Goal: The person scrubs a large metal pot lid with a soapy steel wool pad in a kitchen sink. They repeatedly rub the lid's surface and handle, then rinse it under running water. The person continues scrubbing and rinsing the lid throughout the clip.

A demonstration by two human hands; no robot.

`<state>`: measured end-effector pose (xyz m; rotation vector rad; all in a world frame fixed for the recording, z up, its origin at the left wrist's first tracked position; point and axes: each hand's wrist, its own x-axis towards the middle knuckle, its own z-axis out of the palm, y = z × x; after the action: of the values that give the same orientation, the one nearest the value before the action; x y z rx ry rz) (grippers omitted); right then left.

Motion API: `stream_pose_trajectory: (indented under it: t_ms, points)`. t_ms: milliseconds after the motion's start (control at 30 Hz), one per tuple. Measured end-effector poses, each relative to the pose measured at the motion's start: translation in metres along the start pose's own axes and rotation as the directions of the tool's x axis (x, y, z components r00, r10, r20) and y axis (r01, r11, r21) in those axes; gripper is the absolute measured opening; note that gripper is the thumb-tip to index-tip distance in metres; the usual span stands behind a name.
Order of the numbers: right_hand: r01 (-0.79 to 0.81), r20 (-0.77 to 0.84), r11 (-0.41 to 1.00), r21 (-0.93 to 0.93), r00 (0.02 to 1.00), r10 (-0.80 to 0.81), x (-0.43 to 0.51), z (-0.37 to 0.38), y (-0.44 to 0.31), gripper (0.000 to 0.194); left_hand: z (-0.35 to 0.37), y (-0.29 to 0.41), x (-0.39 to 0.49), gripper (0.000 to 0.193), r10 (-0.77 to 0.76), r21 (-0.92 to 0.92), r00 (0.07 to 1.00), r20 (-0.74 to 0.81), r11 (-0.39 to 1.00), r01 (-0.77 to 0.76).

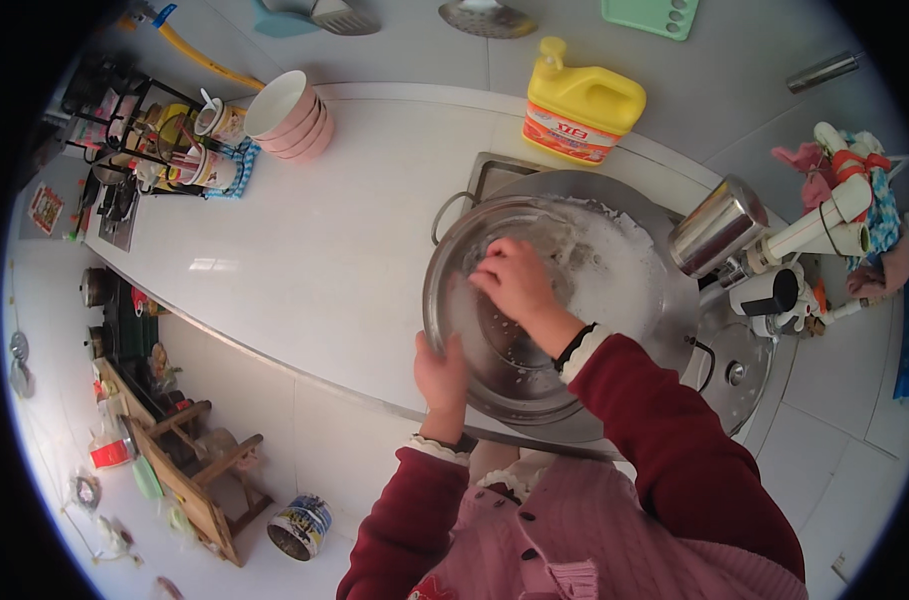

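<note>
A wide stainless steel basin (433,300) sits tilted over a larger grey metal pot (675,322), on the counter in front of me. White suds (612,262) lie toward the basin's right side, and drops of foam dot its bare bottom. My left hand (443,375) grips the basin's near left rim, thumb up along the wall. Over the inside of the basin, my right hand (518,281) has its fingers curled close to the left wall. Whether those fingers hold anything is hidden.
Behind the pot stands a yellow detergent jug (582,112). A steel cylinder (717,225), a white faucet (766,292) and a glass lid (743,386) crowd the right. Stacked pink bowls (293,120) and a condiment rack (150,139) occupy the far left. A wooden stool (188,495) is on the floor.
</note>
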<state>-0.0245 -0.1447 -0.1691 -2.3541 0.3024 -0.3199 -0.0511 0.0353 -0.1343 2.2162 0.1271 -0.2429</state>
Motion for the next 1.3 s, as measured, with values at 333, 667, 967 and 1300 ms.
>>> stream_pose_trajectory:
  t_ms: [333, 667, 967, 1300]
  points:
    - [-0.256, -0.122, 0.967, 0.010, 0.959, 0.255, 0.043, -0.007, 0.008, 0.023, 0.002, -0.003, -0.002, 0.032, -0.008, 0.015, 1.000, 0.001, 1.000, 0.008]
    - [-0.093, -0.100, 0.979, -0.182, 0.992, 0.076, 0.036, -0.002, 0.000, 0.009, 0.002, -0.002, -0.002, 0.032, 0.008, 0.046, 1.000, -0.020, 0.999, -0.007]
    - [0.011, -0.077, 0.961, -0.277, 0.996, -0.034, 0.036, 0.000, -0.001, 0.006, 0.002, 0.001, -0.001, 0.032, 0.002, 0.057, 1.000, -0.023, 0.998, 0.000]
    - [0.026, -0.036, 0.953, -0.303, 0.999, -0.039, 0.036, -0.005, -0.020, 0.010, 0.003, 0.000, -0.002, 0.033, 0.009, 0.062, 0.999, -0.033, 0.998, -0.007]
